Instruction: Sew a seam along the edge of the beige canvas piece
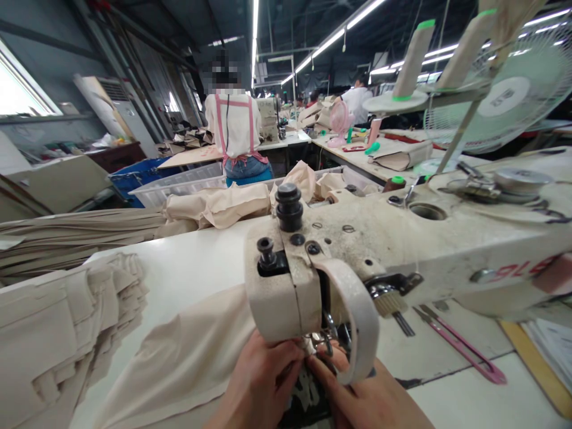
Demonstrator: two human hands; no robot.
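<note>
A beige sewing machine [286, 298] stands before me, its head over the middle of the table. My left hand [263, 378] is closed, thumb and fingers pinching the edge of a beige fabric piece [192, 351] just left of the presser foot [318, 341]. The fabric spreads out to the left across the white table. On the other side of the foot, my right hand [357, 387] has its fingers bent in at the fabric's edge, close to the left fingertips. A curved white guard [364, 322] hides part of the right hand, and its grip is partly covered.
Stacked beige fabric pieces [58, 322] lie at the left. Pink thread snips [469, 351] rest right of the machine. Thread cones [413, 62] and a large fan [500, 95] stand at upper right. Beyond a plastic bin [179, 190], a person [235, 125] sits facing away.
</note>
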